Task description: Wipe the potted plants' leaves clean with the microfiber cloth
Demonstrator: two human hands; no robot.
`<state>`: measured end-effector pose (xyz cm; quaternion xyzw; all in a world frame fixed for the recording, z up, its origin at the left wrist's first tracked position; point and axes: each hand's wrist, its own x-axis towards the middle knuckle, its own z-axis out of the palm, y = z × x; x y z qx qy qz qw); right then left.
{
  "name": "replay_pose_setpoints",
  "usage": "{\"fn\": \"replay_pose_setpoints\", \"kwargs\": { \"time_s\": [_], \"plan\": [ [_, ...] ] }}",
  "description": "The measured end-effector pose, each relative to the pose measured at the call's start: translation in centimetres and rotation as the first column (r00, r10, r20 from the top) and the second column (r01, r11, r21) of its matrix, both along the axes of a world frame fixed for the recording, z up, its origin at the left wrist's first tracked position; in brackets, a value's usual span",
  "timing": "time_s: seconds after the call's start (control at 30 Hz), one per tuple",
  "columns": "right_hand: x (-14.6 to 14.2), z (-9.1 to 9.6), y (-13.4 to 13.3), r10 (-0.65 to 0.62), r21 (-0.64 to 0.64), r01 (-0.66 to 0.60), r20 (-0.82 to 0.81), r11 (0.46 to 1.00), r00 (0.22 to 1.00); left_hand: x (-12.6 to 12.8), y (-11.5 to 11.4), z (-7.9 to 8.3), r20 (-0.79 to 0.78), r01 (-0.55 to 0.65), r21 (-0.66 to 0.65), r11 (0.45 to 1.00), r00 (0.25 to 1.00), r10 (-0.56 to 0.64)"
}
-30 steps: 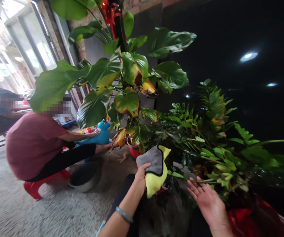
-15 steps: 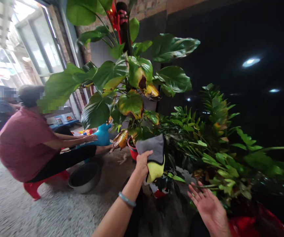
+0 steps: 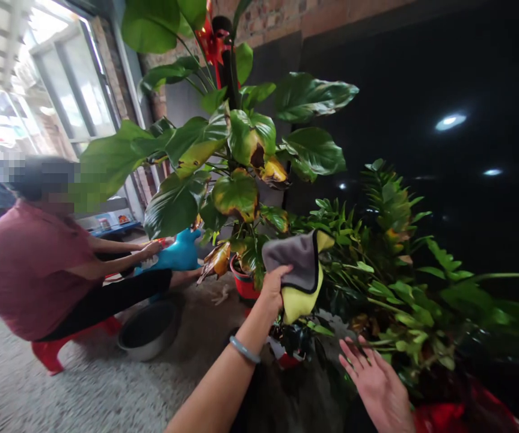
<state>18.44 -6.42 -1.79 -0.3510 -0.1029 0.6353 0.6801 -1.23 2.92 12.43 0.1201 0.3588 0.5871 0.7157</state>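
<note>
A grey and yellow cloth (image 3: 291, 261) with black edging is gripped in my left hand (image 3: 275, 287), thumb on its grey side. It hangs in front of the lower leaves of a tall broad-leaved potted plant (image 3: 239, 195), whose red pot (image 3: 243, 282) shows just left of the cloth. Some of that plant's leaves are yellow and brown. My right hand (image 3: 379, 382) is lower right, palm up with fingers spread, holding nothing. Its fingertips are close to the stems of a bushy green plant (image 3: 406, 325); whether they touch cannot be made out.
At left a person in a dark pink shirt (image 3: 38, 258) sits on a red stool (image 3: 49, 355), hands near a blue object (image 3: 180, 252). A grey basin (image 3: 148, 331) stands on the floor by that person's leg. A dark glossy panel (image 3: 421, 90) backs the plants.
My left hand has moved right with the cloth, and the cloth's corner has flipped to show yellow. The right hand stays open, shifted slightly. The seated person's hands have drawn back left.
</note>
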Motion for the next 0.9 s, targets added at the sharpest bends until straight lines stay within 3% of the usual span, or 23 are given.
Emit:
{"fn": "replay_pose_setpoints", "kwargs": {
  "time_s": [0.07, 0.17, 0.27, 0.37, 0.43, 0.5, 0.57, 0.67, 0.73, 0.83, 0.9],
  "plan": [
    [0.5, -0.1, -0.1, 0.064, 0.017, -0.064, -0.019, 0.998, 0.998, 0.5, -0.8, -2.2, -0.015, 0.116, -0.161, 0.98, 0.993, -0.12],
    [1.1, 0.1, -0.3, 0.08, 0.002, -0.08, -0.049, 0.997, 0.996, 0.6, -2.4, -3.2, 0.026, 0.375, -0.162, 0.913, 0.926, -0.376],
    [0.9, 0.7, -0.4, 0.071, 0.01, -0.071, -0.025, 0.997, 0.997, 0.5, -2.6, -0.8, 0.023, 0.461, 0.007, 0.887, 0.887, -0.461],
    [0.1, 1.1, -0.4, 0.018, 0.003, -0.018, -0.007, 1.0, 1.0, 1.0, -1.2, 1.9, 0.004, 0.39, 0.182, 0.903, 0.918, -0.397],
    [-0.4, 1.3, -0.4, -0.033, -0.021, 0.032, -0.02, 0.999, 0.999, 1.6, -0.4, 2.1, -0.039, 0.331, 0.211, 0.92, 0.943, -0.33],
    [-0.6, 1.2, -0.4, -0.063, -0.033, 0.062, -0.036, 0.998, 0.997, 2.3, -0.2, 0.5, -0.13, 0.301, 0.158, 0.94, 0.95, -0.282],
    [-0.6, 0.9, -0.3, -0.057, -0.026, 0.056, -0.038, 0.998, 0.998, 2.7, -0.8, -2.2, -0.257, 0.317, 0.077, 0.945, 0.922, -0.288],
    [-0.1, 0.1, -0.2, -0.02, 0.034, 0.02, -0.005, 0.999, 1.0, 2.8, -2.7, -6.0, -0.395, 0.44, -0.005, 0.898, 0.824, -0.406],
    [0.1, -0.3, -0.1, -0.015, 0.085, 0.014, 0.006, 0.996, 1.0, 2.4, -3.7, -6.6, -0.391, 0.531, 0.006, 0.847, 0.781, -0.487],
    [0.1, -0.2, -0.2, -0.036, 0.076, 0.036, -0.013, 0.996, 0.999, 1.6, -4.1, -4.0, -0.267, 0.566, 0.125, 0.815, 0.81, -0.522],
    [-0.1, 0.1, -0.2, -0.033, 0.04, 0.033, -0.013, 0.999, 0.999, 1.2, -3.5, -1.1, -0.162, 0.5, 0.142, 0.854, 0.863, -0.478]
  ]
}}
